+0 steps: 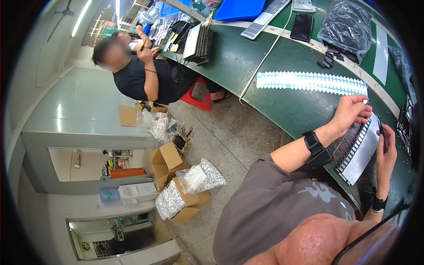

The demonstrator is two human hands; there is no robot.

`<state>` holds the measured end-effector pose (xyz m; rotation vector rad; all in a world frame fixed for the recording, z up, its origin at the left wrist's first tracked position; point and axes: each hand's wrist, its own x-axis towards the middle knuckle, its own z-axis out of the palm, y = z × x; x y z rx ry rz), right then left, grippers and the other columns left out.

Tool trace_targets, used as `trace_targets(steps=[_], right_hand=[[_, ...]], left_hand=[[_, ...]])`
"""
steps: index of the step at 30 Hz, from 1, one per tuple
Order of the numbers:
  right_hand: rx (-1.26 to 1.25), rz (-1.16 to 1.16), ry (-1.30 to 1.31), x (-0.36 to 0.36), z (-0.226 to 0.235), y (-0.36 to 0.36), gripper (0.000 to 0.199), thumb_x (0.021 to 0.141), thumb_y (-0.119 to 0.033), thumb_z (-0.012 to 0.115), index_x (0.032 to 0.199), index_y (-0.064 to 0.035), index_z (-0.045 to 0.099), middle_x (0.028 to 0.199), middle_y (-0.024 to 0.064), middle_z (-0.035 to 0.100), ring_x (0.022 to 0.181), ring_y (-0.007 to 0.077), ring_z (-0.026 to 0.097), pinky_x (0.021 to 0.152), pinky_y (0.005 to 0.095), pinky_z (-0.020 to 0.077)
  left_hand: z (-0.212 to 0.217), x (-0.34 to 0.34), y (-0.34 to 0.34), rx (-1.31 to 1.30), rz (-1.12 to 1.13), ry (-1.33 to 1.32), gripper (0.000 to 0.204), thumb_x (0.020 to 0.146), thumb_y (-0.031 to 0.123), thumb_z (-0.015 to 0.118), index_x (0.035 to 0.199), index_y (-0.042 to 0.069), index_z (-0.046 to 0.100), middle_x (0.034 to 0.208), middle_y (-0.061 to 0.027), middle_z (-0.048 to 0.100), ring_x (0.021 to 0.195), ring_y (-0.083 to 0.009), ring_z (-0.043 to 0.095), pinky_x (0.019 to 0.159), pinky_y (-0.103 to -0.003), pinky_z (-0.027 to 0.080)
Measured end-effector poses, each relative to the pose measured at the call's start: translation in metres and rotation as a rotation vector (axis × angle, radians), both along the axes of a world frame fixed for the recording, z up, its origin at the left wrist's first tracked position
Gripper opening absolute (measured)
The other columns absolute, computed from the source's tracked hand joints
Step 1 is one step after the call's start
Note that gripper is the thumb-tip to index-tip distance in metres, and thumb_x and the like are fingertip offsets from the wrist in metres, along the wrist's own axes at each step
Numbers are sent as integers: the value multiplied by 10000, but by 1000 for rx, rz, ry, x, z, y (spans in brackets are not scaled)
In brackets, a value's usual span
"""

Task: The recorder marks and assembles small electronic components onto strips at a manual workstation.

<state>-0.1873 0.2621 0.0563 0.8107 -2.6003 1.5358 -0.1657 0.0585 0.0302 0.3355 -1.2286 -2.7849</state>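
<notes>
My left hand [351, 114], a black band on its wrist, is closed in a pinch on a small white piece [365, 101] at the top end of a long panel. The panel [360, 154] is pale, with a row of small white tabs along its left edge and thin reddish wires beside it. On the panel's other side, my right hand [387, 152] is closed around a slim dark tool [380, 126]; its exact kind is unclear. Just beyond my left hand lies a sheet of white tabbed stickers [311, 82] on the green tabletop [282, 108].
Small black parts [327, 60], a plastic-wrapped bundle [344, 26], a phone [302, 26], a keyboard [266, 18] and a blue tray [240, 9] lie farther back. A white cable [265, 57] crosses the table. Another person [141, 75] sits at the far left; open cartons [190, 201] stand on the floor.
</notes>
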Motion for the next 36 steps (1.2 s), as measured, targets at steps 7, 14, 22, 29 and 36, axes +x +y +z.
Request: trace_targets(steps=[7, 14, 22, 29, 36], right_hand=[[-206, 82, -374, 3, 9, 6, 234, 1021, -84, 490, 1236, -30, 567, 1125, 53, 637, 724, 43, 540, 593, 167, 424], [-335, 147, -524, 2, 9, 12, 264, 1027, -132, 470, 1226, 12, 571, 1114, 87, 656, 651, 74, 599, 561, 198, 504], [-714, 263, -782, 3, 48, 9, 288, 971, -86, 505, 1225, 25, 583, 1064, 132, 672, 676, 131, 649, 597, 258, 555], [-427, 177, -499, 9, 33, 17, 204, 964, -133, 565, 1088, -13, 674, 928, 58, 683, 802, 64, 621, 673, 239, 515], [-397, 226, -98, 16, 33, 13, 229, 919, -126, 634, 1115, -10, 655, 975, 83, 713, 846, 167, 680, 753, 299, 527]], left_hand=[[0, 1, -2, -3, -7, -6, 407, 943, 109, 579, 1302, -74, 523, 1039, -181, 684, 866, -204, 702, 702, -304, 602], [10, 7, -2, -143, -22, -71, 424, 946, 200, 617, 1298, -28, 554, 1049, -147, 693, 886, -179, 689, 743, -291, 584], [20, 6, 4, -220, -87, -76, 417, 961, 135, 596, 1319, -67, 524, 1141, -184, 668, 987, -228, 688, 797, -295, 580], [27, 4, 12, -278, -93, -125, 435, 950, 93, 599, 1340, -73, 502, 1137, -195, 667, 990, -218, 685, 797, -286, 581], [22, 13, 10, -345, -122, -82, 377, 968, 64, 565, 1311, -85, 514, 1121, -211, 667, 945, -231, 699, 775, -289, 598]])
